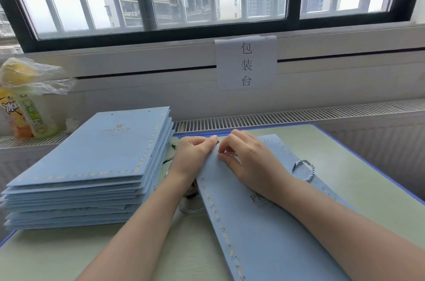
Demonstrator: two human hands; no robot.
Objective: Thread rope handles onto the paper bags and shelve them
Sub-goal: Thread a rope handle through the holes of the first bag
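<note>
A flat light-blue paper bag (259, 230) with a gold border lies on the green table (358, 188) in front of me. My left hand (195, 154) grips the bag's top edge near a punched hole. My right hand (250, 161) pinches a blue-and-white twisted rope end (230, 153) at that same corner. A loop of the rope handle (307, 169) shows to the right of my right wrist. More loose ropes (190, 208) lie under my left forearm. A stack of flat blue bags (96, 165) sits to the left.
Drink bottles in a plastic bag (25, 101) stand on the ledge at far left. A paper sign (246, 63) hangs on the wall under the window. A radiator grille (299, 115) runs behind the table.
</note>
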